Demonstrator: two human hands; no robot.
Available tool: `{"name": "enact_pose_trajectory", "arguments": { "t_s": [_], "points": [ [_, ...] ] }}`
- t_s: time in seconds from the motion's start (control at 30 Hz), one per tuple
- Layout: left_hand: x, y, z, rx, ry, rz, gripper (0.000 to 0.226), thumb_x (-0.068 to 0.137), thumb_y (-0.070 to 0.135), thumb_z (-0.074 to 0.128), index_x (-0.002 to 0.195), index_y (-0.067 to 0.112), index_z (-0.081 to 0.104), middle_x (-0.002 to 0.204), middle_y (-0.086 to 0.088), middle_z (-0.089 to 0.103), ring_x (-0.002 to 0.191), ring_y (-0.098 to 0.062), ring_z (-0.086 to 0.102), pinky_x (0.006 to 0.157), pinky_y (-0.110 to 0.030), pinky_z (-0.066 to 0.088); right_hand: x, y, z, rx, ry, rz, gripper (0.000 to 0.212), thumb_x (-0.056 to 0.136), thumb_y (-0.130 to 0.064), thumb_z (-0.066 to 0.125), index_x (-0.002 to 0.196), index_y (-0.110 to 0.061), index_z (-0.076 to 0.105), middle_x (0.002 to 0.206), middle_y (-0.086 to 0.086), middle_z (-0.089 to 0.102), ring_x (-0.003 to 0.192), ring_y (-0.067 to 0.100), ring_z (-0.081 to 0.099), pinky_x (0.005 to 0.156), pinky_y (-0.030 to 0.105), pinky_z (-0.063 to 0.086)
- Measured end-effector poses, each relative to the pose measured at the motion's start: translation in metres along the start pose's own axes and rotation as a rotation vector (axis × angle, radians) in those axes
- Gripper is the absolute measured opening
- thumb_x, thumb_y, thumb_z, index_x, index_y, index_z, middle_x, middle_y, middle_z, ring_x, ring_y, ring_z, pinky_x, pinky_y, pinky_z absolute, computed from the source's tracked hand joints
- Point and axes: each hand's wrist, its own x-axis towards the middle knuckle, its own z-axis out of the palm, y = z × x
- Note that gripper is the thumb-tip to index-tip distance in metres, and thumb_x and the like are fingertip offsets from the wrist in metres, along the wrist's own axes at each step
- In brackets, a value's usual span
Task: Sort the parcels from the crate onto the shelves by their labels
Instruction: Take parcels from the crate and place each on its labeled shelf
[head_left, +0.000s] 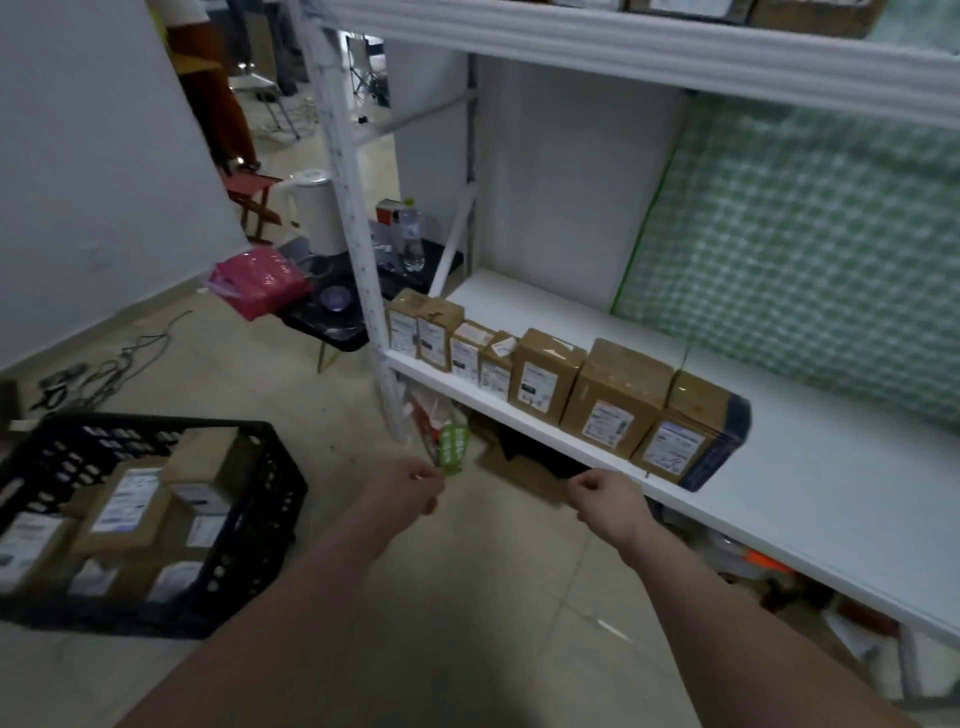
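Tiled floor (363, 395) is seen beneath both hands: left hand (402, 488) and right hand (605, 501) are loosely curled, holding nothing. Labelled parcels (618, 397) are lined along the white shelf (810, 499) beyond the right hand; more are left in the black crate (260, 499) beside the left.

white kettle (317, 208) on the floor by a red stool (257, 200), pink bag (260, 280) on a black table (332, 317), water bottle (413, 239) behind it, tangled cables (98, 374) along the grey wall (93, 156), green checked sheet (810, 249) at right

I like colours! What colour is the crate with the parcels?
Black, seen in the head view: crate, lower left.
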Motion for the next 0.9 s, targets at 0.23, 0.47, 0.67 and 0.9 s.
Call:
{"name": "enact_pose_trajectory", "arguments": {
  "t_s": [0.23, 0.47, 0.67, 0.9],
  "points": [
    [-0.040, -0.104, -0.183, -0.013, 0.080, -0.058, 0.014, 0.093, 0.015, 0.056, 0.084, 0.011, 0.066, 0.072, -0.009, 0.062, 0.072, -0.021, 0.057, 0.063, -0.026, 0.044, -0.063, -0.107, 0.181, -0.046, -0.119, -0.129, 0.023, 0.090, -0.016, 0.054, 0.084, 0.002, 0.069, 0.090, 0.019, 0.070, 0.092, 0.036, 0.066, 0.083, 0.044, 0.052],
    [-0.079, -0.190, -0.338, -0.095, 0.367, -0.161, 0.005, 0.087, 0.014, 0.063, 0.086, 0.016, 0.068, 0.073, -0.007, 0.064, 0.069, -0.023, 0.061, 0.062, -0.030, 0.048, -0.106, -0.214, 0.328, -0.293, -0.390, -0.382, 0.029, 0.094, -0.022, 0.058, 0.117, -0.008, 0.066, 0.114, 0.011, 0.068, 0.100, 0.025, 0.064, 0.078, 0.024, 0.045],
    [-0.089, -0.248, -0.388, -0.227, 0.509, -0.243, 0.009, 0.088, 0.011, 0.061, 0.097, 0.011, 0.064, 0.079, -0.003, 0.062, 0.072, -0.018, 0.059, 0.066, -0.027, 0.045, -0.099, -0.241, 0.400, -0.478, -0.473, -0.396, 0.031, 0.093, -0.026, 0.059, 0.120, -0.011, 0.064, 0.122, 0.010, 0.065, 0.111, 0.026, 0.060, 0.083, 0.026, 0.045],
    [-0.042, -0.297, -0.442, -0.210, 0.551, -0.357, 0.015, 0.088, 0.014, 0.062, 0.103, 0.014, 0.063, 0.099, -0.012, 0.062, 0.082, -0.024, 0.059, 0.072, -0.034, 0.048, -0.042, -0.276, 0.455, -0.481, -0.459, -0.343, 0.037, 0.092, -0.023, 0.060, 0.127, -0.011, 0.060, 0.110, 0.007, 0.066, 0.101, 0.023, 0.061, 0.069, 0.020, 0.037]
  ]
}}
